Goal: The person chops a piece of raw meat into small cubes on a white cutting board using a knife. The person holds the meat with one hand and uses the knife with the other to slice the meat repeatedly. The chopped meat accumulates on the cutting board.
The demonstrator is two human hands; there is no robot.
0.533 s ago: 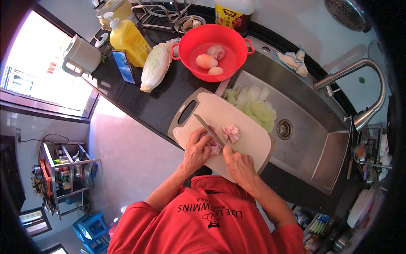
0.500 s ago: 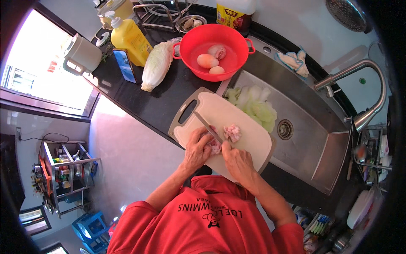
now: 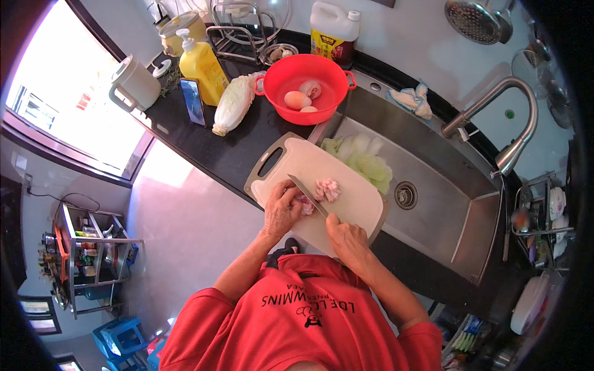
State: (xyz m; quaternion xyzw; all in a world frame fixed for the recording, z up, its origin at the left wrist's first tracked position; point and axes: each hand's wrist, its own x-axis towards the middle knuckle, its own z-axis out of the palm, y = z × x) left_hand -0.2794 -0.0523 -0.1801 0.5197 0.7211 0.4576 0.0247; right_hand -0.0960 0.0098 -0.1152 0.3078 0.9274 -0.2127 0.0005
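Observation:
My right hand (image 3: pixel 348 237) grips the handle of a kitchen knife, its narrow blade (image 3: pixel 303 187) slanting up and left across a pale cutting board (image 3: pixel 309 157) with a grey rim. Under the curled fingers of my left hand (image 3: pixel 283 209), a piece of pink raw meat (image 3: pixel 305 206) is pressed against the board, right beside the blade; the fingers partly hide it. On the blade's other side lies a small heap of cut meat (image 3: pixel 327 189). The board spans the black counter and the sink's near-left edge.
A steel sink (image 3: pixel 427 216) holds pale green leaves (image 3: pixel 362 157), below a curved faucet (image 3: pixel 526 117). Beyond the board, a red basin (image 3: pixel 309 65) contains eggs and meat. Left of it are a napa cabbage (image 3: pixel 235 105), a propped phone (image 3: pixel 193 102) and a yellow pump bottle (image 3: pixel 204 68).
The whole view has shifted a little. On the board, the knife's tip has come slightly away from the board's handle slot, toward me. Both hands keep their hold.

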